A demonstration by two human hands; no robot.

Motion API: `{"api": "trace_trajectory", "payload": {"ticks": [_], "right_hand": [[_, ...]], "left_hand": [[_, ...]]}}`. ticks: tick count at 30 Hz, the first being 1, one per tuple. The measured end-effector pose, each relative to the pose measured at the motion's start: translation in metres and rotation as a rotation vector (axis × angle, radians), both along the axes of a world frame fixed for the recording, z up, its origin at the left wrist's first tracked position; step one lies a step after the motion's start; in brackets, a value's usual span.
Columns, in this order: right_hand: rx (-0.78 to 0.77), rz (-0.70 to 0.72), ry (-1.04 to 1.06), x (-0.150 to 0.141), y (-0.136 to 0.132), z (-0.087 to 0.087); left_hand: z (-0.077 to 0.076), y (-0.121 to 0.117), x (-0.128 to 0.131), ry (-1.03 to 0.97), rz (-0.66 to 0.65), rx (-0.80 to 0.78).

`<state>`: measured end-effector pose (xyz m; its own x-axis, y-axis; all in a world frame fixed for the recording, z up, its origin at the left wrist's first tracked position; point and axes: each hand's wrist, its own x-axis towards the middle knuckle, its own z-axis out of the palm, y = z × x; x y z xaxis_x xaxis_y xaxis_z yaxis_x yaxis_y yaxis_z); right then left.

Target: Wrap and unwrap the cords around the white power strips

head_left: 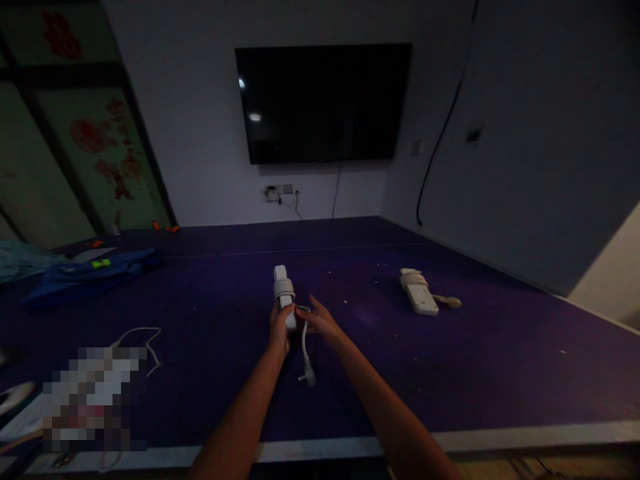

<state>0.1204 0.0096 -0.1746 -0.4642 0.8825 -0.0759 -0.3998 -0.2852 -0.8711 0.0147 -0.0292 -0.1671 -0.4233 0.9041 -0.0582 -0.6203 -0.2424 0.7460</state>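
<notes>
Power strip (285,301), white and narrow, is pointing away from the person over the near middle part of a purple platform (360,373), its far end toward the television (325,103); whether it is touching the surface underneath is staying unclear. Its cord (284,288) is circling the body in several snug turns, and a loose length is hanging down near the right hand (323,325), ending in a plug (309,377). By its look, the body is probably weighing little and behaving as stiff, smooth plastic, a bit slippery, while the cord is likely bending easily and springing loose where nothing is pinning it; the bare near end is offering the surest hold, and the turns are giving a rougher one. The left hand (279,328) is wrapping that near end, thumb on top and fingers round the side, clasping it firmly enough to steady it. The right hand is sitting beside it, thumb near the loose cord and one finger spreading upward; whether the fingers below are pinching the cord, I cannot tell. Another strip (421,299), also cord-wrapped, is lying well apart to the right.
</notes>
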Motion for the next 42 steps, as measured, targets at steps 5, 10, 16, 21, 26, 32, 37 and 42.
{"api": "trace_trajectory", "payload": {"ticks": [5, 10, 16, 21, 26, 32, 37, 42], "right_hand": [[0.032, 0.178, -0.128, 0.023, 0.014, 0.006], [0.414, -0.391, -0.350, 0.047, 0.034, 0.013], [0.991, -0.847, -0.859, 0.071, 0.036, 0.024], [1.150, -1.092, -1.064, 0.075, 0.029, 0.023], [1.104, -1.166, -1.032, 0.074, 0.027, 0.020], [0.995, -1.068, -0.909, 0.070, 0.026, 0.018], [1.026, -1.044, -0.834, 0.067, 0.028, 0.017], [1.087, -0.986, -0.779, 0.070, 0.040, 0.013]], "left_hand": [[0.010, -0.004, -0.020, -0.104, -0.114, 0.013], [0.015, -0.012, -0.025, -0.310, -0.400, 0.150], [0.009, -0.021, -0.009, -0.267, -0.607, 0.139], [0.003, -0.023, 0.002, -0.195, -0.741, 0.182], [-0.001, -0.019, 0.006, -0.193, -0.656, 0.104], [0.002, -0.014, 0.007, -0.195, -0.486, 0.004], [0.007, -0.013, 0.006, -0.194, -0.414, -0.009], [0.006, -0.012, 0.008, -0.204, -0.438, -0.112]]}}
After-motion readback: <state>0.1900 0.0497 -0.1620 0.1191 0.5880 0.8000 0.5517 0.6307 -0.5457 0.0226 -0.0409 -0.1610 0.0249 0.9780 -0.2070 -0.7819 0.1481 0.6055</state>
